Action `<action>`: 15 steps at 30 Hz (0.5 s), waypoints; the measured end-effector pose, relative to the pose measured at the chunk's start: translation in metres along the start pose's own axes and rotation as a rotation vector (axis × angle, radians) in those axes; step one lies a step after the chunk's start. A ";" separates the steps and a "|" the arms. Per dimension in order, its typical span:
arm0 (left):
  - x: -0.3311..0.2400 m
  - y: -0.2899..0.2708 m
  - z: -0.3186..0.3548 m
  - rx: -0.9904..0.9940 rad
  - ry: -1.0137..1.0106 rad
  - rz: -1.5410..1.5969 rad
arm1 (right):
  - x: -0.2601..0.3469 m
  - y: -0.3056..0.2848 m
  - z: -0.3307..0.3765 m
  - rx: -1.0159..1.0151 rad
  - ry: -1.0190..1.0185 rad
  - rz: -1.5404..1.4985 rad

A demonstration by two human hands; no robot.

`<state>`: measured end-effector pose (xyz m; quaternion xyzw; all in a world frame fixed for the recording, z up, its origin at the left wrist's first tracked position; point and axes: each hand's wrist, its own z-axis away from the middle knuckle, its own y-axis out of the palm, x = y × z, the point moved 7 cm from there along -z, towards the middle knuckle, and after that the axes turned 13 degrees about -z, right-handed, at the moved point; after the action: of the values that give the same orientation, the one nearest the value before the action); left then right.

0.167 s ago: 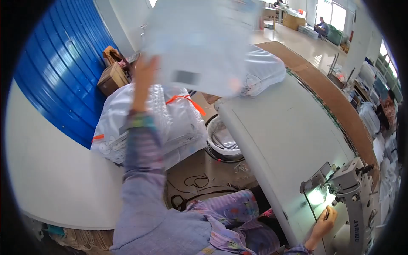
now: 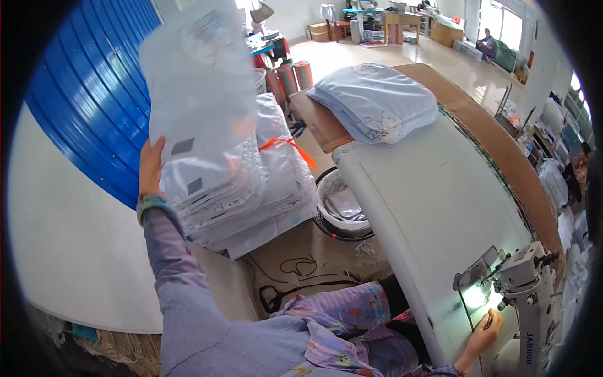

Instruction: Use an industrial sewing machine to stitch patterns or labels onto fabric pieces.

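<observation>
Here the left hand [image 2: 151, 168] is raised at the end of an outstretched arm, fingers closed on the lower edge of a large translucent plastic bag [image 2: 201, 94] that stands upright above a stack of bagged items [image 2: 251, 195] beside the blue wall [image 2: 88, 94]. The right hand [image 2: 483, 336] rests low on the white sewing table [image 2: 427, 188], just beside the sewing machine [image 2: 521, 283]; whether it is closed cannot be told. Folded pale blue fabric [image 2: 377, 100] lies at the table's far end.

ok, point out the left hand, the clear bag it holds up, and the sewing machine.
left hand [image 2: 151, 168], head view, back of the hand
clear bag [image 2: 198, 81], head view, middle of its face
sewing machine [image 2: 524, 276], head view, its head casing
</observation>
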<state>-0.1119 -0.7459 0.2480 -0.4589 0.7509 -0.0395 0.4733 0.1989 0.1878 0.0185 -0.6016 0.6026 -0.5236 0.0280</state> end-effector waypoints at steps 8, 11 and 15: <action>0.182 -0.014 0.074 0.050 -0.609 -0.022 | -0.022 -0.007 0.003 0.013 -0.012 0.034; 0.216 -0.021 0.074 0.081 -0.578 -0.051 | -0.020 -0.003 0.003 0.022 -0.002 0.005; 0.217 -0.048 0.068 0.093 -0.575 -0.605 | -0.023 0.002 0.002 0.027 0.005 -0.021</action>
<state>-0.0583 -0.9058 0.0882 -0.6294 0.4170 -0.0810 0.6507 0.2052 0.2031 0.0028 -0.6060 0.5892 -0.5336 0.0293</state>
